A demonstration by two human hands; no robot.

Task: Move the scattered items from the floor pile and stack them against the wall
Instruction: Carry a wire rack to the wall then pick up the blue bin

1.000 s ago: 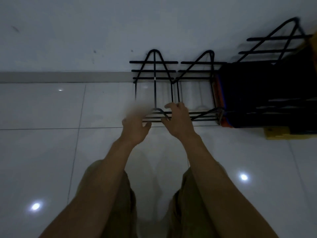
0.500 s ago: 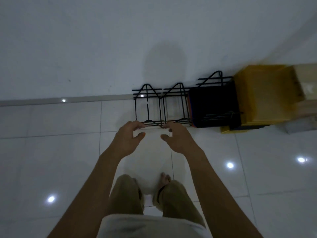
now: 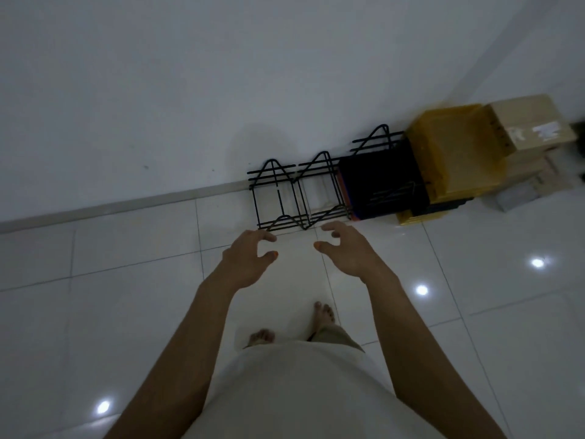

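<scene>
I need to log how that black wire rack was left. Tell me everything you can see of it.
The black wire rack is an open frame of thin dark rods, metal by the look, with peaked ends and horizontal rails. It stands upright on the white tiled floor, its back against the wall, its right end meeting a black bin. Neither hand touches it.

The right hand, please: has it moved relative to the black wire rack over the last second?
Yes. The right hand was touching the black wire rack's front bottom bars; now it is off them, nearer the person, empty.

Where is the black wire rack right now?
In the head view the black wire rack stands on the floor against the wall, just beyond both hands, with the black crate right of it.
</scene>
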